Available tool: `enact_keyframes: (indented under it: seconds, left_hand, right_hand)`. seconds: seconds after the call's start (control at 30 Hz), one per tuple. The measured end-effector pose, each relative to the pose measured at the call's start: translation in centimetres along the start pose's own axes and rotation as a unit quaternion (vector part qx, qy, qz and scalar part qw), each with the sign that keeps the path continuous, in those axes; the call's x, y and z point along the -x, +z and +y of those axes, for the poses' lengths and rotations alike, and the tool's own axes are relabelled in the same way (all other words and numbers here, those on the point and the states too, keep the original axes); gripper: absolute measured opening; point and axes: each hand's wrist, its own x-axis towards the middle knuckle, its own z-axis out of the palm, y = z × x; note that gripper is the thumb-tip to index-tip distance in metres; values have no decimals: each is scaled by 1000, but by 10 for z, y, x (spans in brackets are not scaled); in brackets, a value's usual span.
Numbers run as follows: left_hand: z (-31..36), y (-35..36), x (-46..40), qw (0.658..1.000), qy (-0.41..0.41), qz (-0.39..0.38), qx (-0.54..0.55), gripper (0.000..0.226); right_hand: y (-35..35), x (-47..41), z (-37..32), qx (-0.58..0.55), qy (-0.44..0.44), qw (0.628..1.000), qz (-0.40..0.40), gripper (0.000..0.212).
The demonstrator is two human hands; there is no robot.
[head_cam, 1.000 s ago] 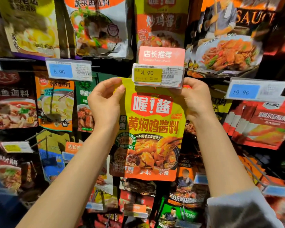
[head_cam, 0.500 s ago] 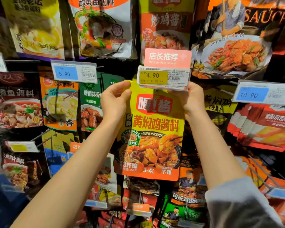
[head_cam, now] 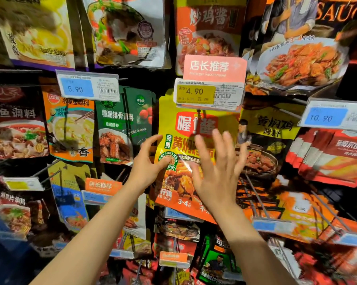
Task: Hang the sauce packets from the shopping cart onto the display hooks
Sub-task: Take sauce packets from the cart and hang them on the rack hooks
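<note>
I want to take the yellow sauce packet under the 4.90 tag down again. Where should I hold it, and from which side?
Pinch the yellow sauce packet by its two upper corners, coming straight from the front, just below the 4.90 price tag. It hangs flat and upright with its top tucked behind that tag, so the hanging point is up there. Both hands, left and right, are open in front of it.

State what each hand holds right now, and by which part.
Nothing. The left hand and right hand are open in front of the yellow sauce packet.

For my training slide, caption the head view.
Both open hands, left and right, in front of yellow packet hanging under 4.90 tag.
</note>
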Motion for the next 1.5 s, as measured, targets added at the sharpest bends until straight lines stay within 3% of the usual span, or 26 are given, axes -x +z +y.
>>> enact_keyframes:
  seconds: [0.1, 0.17, 0.33, 0.47, 0.77, 0.9, 1.1, 1.2, 1.3, 1.5]
  left_hand:
    - [-6, -2, 2, 1000, -8, -8, 16, 57]
    - [-10, -3, 7, 999, 9, -9, -36, 57]
    - [-17, -15, 28, 991, 1, 20, -131, 52]
    - [-18, -45, 44, 983, 37, 27, -178, 44]
    - [-6, -90, 74, 974, 60, 75, -203, 18]
    - [-14, -122, 102, 979, 34, 88, -182, 18]
    - [-34, -207, 173, 963, -32, 152, -219, 24]
    - [-43, -267, 219, 943, -71, 206, -251, 29]
    - [-56, -325, 274, 917, -143, 273, -252, 7]
    - [-59, -404, 402, 820, -267, 427, -272, 10]
  right_hand:
    - [10, 4, 3, 0, -76, 995, -60, 56]
    - [20, 2, 4, 8, -100, 985, -141, 63]
    - [61, -8, 13, 52, -62, 944, -319, 88]
    - [81, -14, 26, 43, -8, 926, -374, 91]
    - [69, -28, -4, 1, 70, 911, -406, 80]
    - [31, -19, -60, -167, 115, 928, -313, 55]
    - [3, -2, -194, -363, 82, 892, -256, 27]
    - [-3, 7, -271, -429, 34, 846, -314, 20]
    - [-7, 26, -347, -474, 0, 778, -413, 23]
    - [-27, 74, -492, -516, -135, 632, -562, 22]
